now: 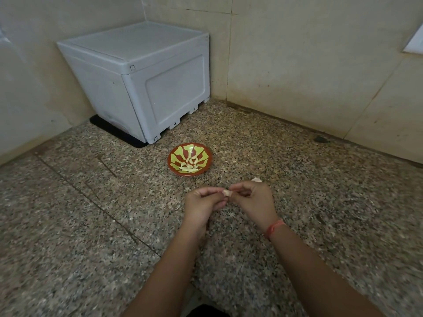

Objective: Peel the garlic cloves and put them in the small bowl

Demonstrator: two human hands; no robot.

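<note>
1. Left hand point(203, 203): fingers curled, thumb and fingertips pinching small pale garlic clove point(227, 192) from left.
2. Right hand point(254, 200): fingers curled, pinching same clove from right; red thread band point(274, 228) on wrist.
3. Clove held between both hands above speckled granite counter point(68, 225), near bowl, not touching.
4. Small round red-brown bowl with green pattern point(171, 161) beyond hands; pale peeled cloves point(190, 167) inside.
5. Pale papery scrap point(256, 179) just behind right hand.
6. White plastic box point(137, 81) in corner, on black mat point(114, 131).

Home kitchen corner: speckled granite worktop point(68, 225), beige tiled walls point(297, 53), a bowl point(180, 153) of peeled garlic point(191, 165) mid-frame.
</note>
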